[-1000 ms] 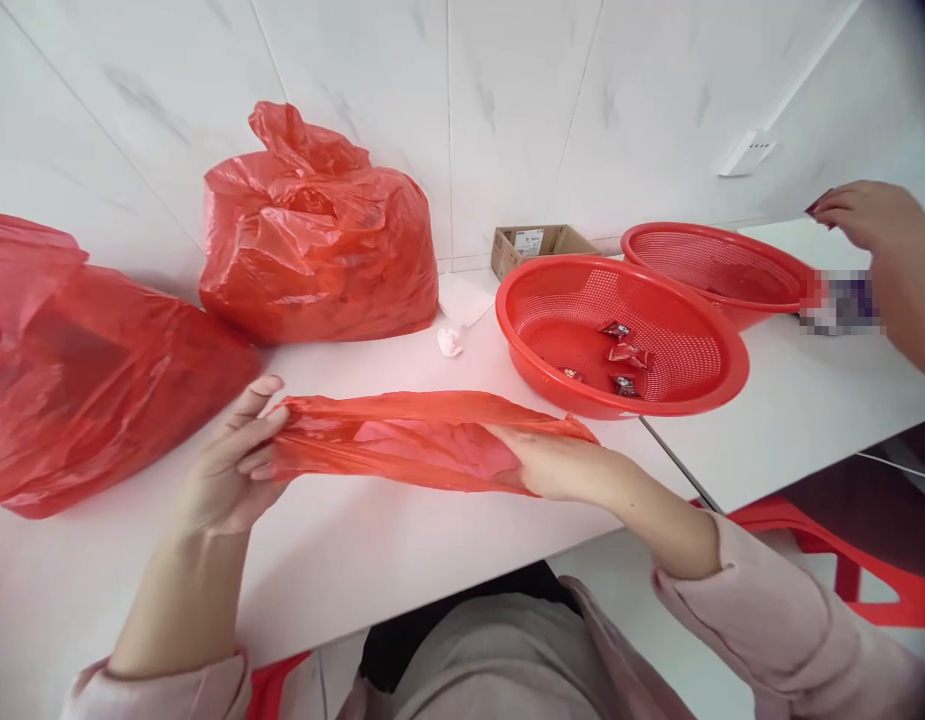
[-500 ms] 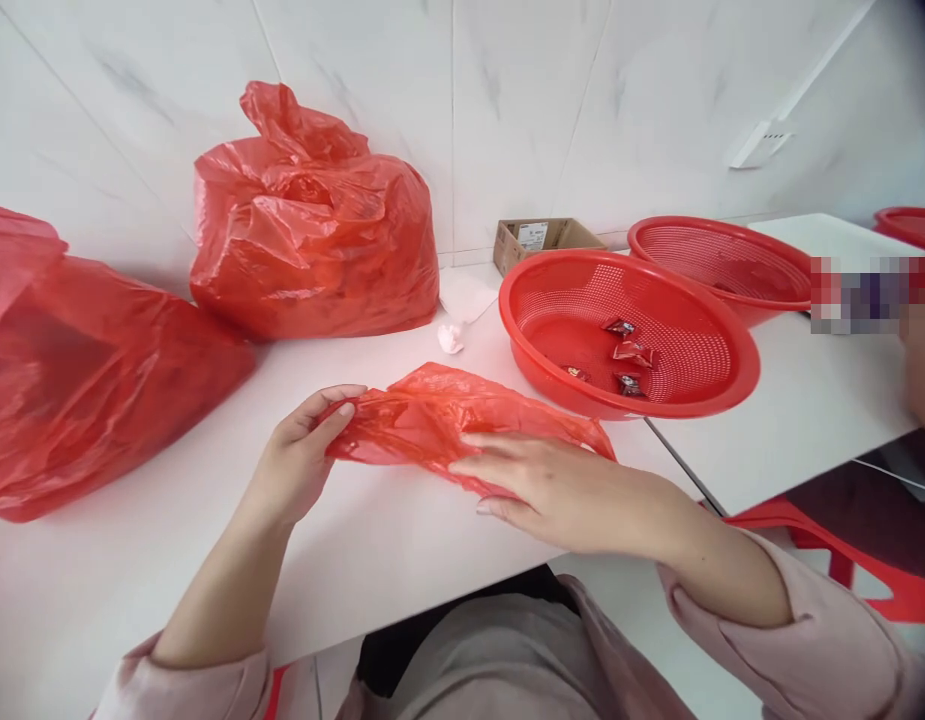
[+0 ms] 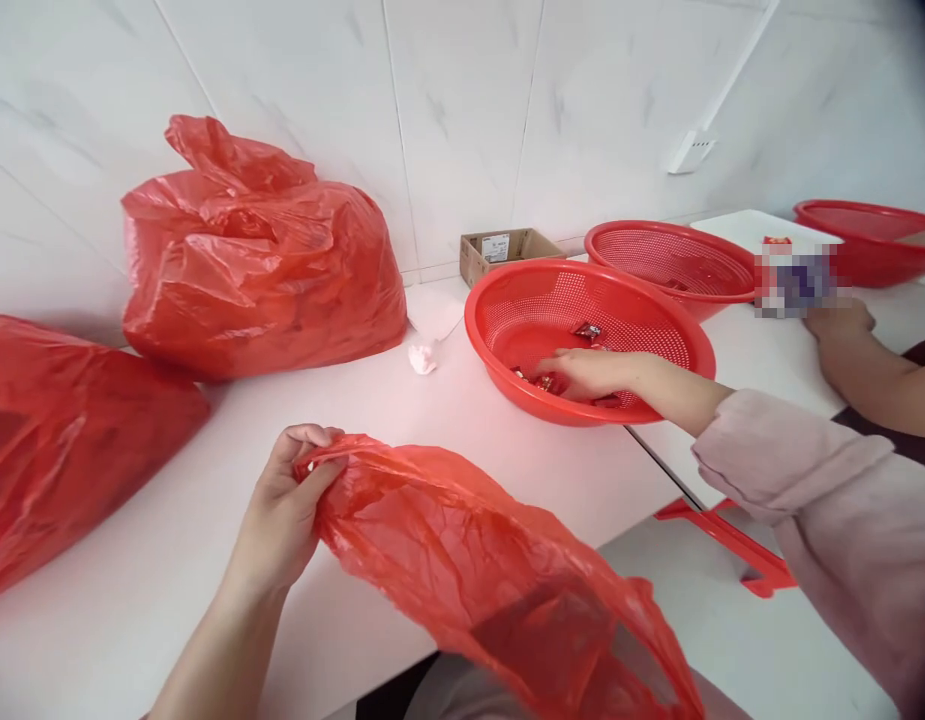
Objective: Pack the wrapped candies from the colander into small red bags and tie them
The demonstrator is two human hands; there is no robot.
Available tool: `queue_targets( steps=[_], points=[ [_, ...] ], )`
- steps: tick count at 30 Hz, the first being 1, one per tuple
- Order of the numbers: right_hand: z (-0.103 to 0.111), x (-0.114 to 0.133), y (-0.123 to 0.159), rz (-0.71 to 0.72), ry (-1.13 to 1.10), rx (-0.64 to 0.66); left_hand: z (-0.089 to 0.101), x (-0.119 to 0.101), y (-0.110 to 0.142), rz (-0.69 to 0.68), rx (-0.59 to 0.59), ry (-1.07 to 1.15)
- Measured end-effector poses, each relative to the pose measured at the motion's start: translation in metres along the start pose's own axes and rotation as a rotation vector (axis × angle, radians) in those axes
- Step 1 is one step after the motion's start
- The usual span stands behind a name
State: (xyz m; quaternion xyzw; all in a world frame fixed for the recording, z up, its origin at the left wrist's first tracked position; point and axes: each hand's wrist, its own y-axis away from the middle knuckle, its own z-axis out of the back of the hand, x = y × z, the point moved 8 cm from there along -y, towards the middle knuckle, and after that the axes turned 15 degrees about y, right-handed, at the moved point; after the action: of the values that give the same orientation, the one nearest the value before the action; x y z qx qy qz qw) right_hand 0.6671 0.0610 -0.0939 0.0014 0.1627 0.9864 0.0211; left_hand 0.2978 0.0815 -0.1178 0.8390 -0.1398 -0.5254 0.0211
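Currently, the fingers of the left hand [image 3: 278, 515] are pinching the rim of a red bag [image 3: 462, 545], which is gaping across the near edge of the table [image 3: 357, 395]. The fingers of the right hand [image 3: 593, 373] are resting among small packets [image 3: 587, 330] inside a basket [image 3: 533, 330]; whether they are grasping any is impossible to tell. Behind, a filled bag [image 3: 267, 285] is standing.

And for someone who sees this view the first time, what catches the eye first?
Probably the open red bag, spread across the foreground, its edge pinched in the left hand. Then the right hand, inside the nearest red basket among small wrapped packets. A bulky red bag at upper left would likely stand out too.
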Motion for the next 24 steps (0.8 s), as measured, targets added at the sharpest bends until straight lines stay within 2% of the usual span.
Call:
queue_targets(
  steps=[2,4,7,9,12,15,18,20,22,24],
  points=[
    [-0.008,0.002,-0.001,0.005,-0.027,0.070,0.003,0.004,-0.003,0.002,-0.005,-0.002],
    [-0.007,0.003,0.000,0.008,-0.036,0.134,0.004,0.011,-0.004,0.051,0.012,-0.033],
    [0.017,0.000,0.001,0.013,-0.161,0.041,0.004,0.023,-0.002,0.157,0.069,-0.146],
    [0.037,0.006,0.006,0.083,-0.464,-0.057,0.003,0.029,0.002,0.217,0.121,-0.220],
    [0.055,0.032,0.024,0.242,-0.922,-0.073,-0.001,0.036,0.006,0.276,0.179,-0.210],
    [0.062,0.079,0.053,0.350,-1.040,-0.022,-0.003,0.037,0.007,0.307,0.129,-0.061],
    [0.057,0.145,0.087,0.518,-1.040,0.114,-0.005,0.034,0.008,0.300,0.014,0.070],
    [0.046,0.182,0.103,0.617,-0.927,0.169,-0.012,0.032,0.011,0.289,0.024,0.091],
    [0.033,0.197,0.102,0.602,-0.641,0.077,-0.018,0.029,0.014,0.275,0.084,0.071],
    [0.020,0.194,0.086,0.495,-0.309,-0.066,-0.019,0.029,0.016,0.283,0.130,0.041]
  ],
)
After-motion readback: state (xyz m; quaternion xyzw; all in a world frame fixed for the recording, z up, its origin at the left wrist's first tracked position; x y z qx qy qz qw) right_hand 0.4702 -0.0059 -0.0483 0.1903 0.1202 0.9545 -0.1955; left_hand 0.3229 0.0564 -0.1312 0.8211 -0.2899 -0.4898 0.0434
